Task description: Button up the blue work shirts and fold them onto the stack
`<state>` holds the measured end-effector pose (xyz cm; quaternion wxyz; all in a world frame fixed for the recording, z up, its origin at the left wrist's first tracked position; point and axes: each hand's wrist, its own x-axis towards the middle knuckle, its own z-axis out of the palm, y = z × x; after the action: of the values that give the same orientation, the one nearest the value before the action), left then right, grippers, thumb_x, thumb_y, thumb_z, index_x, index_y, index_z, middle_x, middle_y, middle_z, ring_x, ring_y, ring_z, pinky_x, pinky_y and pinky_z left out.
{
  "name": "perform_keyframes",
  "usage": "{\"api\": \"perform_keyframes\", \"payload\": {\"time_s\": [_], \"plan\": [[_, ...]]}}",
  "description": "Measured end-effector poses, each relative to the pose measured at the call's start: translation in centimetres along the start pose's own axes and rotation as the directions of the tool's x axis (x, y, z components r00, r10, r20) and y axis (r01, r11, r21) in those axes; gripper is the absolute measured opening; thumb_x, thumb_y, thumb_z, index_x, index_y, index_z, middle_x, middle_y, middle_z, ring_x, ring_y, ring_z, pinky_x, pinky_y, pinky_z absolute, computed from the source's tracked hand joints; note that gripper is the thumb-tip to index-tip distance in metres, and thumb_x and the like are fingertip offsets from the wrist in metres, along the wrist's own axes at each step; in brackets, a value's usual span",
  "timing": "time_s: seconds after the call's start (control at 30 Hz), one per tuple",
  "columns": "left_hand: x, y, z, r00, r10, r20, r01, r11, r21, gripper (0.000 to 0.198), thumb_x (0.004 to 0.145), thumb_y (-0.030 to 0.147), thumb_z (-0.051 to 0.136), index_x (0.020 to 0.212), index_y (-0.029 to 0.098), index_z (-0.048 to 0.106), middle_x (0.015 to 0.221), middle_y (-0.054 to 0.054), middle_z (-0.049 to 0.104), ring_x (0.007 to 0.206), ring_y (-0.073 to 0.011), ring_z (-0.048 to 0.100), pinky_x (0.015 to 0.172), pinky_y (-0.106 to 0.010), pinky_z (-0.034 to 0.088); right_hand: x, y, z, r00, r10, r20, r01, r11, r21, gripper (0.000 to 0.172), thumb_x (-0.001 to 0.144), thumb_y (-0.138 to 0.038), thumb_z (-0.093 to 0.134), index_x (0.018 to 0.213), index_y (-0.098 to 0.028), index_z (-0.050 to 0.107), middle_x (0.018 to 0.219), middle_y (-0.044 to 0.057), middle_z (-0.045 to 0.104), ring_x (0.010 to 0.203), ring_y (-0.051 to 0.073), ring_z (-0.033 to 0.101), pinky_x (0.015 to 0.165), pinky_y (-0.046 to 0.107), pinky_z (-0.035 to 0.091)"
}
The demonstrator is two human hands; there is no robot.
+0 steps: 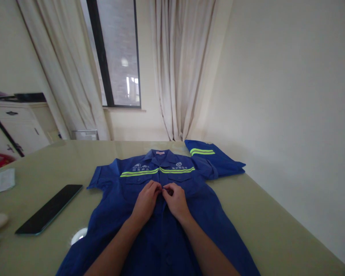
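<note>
A blue short-sleeved work shirt [115,214] lies front side up on the table, its collar pointing away from me. Yellow-green reflective stripes and white print cross its chest. My left hand [148,199] and my right hand [175,200] meet at the front placket, just below the chest pockets. Fingers of both hands are pinched on the placket cloth, with the fingertips almost touching. Whether a button sits between them is hidden. Further down the placket a button [168,259] shows dimly.
Folded blue cloth with a reflective stripe [215,157] lies at the back right, against the wall. On the left of the table [264,218] are a black tablet [50,209], a paper sheet [1,182] and a round white object [79,235] partly under the shirt. Curtains [184,69] hang behind.
</note>
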<state>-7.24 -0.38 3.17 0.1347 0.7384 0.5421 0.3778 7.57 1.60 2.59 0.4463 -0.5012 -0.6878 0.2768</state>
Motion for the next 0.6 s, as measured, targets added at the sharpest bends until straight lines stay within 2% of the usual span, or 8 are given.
{"api": "perform_keyframes", "payload": {"time_s": [0.07,0.23,0.4,0.5,0.6], "plan": [[0.00,0.18,-0.04,1.000,-0.012,0.014,0.011,1.000,0.021,0.021,0.097,0.015,0.040,0.094,0.023,0.059,0.097,-0.005,0.063,0.093,-0.0215,0.061,0.084,-0.032,0.048,0.14,-0.12,-0.26,1.000,-0.002,0.025,0.001,1.000,0.024,0.018,0.086,-0.027,0.063,0.081,-0.018,0.078,0.077,0.004,0.071,0.072,0.018,0.064,0.068,0.026,0.044],[0.03,0.41,0.13,0.998,-0.063,0.023,0.061,0.995,0.077,0.021,0.098,0.015,0.040,0.098,0.025,0.059,0.097,-0.004,0.064,0.095,-0.0209,0.061,0.085,-0.031,0.046,0.56,0.12,-0.44,0.995,0.075,0.058,-0.080,0.992,0.095,0.040,0.096,-0.038,0.049,0.077,-0.019,0.079,0.078,0.006,0.074,0.081,0.022,0.068,0.078,0.029,0.047],[0.17,0.13,0.29,0.990,-0.140,-0.002,0.140,0.990,0.030,0.018,0.093,0.009,0.046,0.091,0.025,0.055,0.089,-0.001,0.065,0.086,-0.0194,0.064,0.077,-0.028,0.043,0.62,-0.01,-0.41,0.985,0.110,0.133,-0.133,0.975,0.180,0.036,0.093,-0.038,0.052,0.082,-0.020,0.081,0.079,0.005,0.077,0.087,0.025,0.072,0.077,0.031,0.050],[0.24,-0.21,0.32,0.987,-0.162,-0.012,0.162,0.987,-0.001,0.018,0.091,0.008,0.048,0.093,0.025,0.053,0.085,0.002,0.067,0.083,-0.0179,0.067,0.073,-0.026,0.042,0.53,-0.29,-0.43,0.989,0.057,0.139,-0.084,0.978,0.191,0.030,0.091,-0.029,0.053,0.090,-0.021,0.081,0.088,0.004,0.079,0.090,0.023,0.073,0.079,0.030,0.050],[0.28,-0.32,0.38,0.984,-0.176,-0.020,0.175,0.984,-0.027,0.018,0.090,0.008,0.050,0.092,0.025,0.054,0.084,0.003,0.069,0.083,-0.0173,0.068,0.073,-0.025,0.042,0.46,-0.23,-0.28,0.993,0.009,0.117,-0.023,0.993,0.120,0.026,0.088,-0.021,0.055,0.095,-0.021,0.080,0.090,0.004,0.078,0.085,0.021,0.071,0.078,0.029,0.050]]}}
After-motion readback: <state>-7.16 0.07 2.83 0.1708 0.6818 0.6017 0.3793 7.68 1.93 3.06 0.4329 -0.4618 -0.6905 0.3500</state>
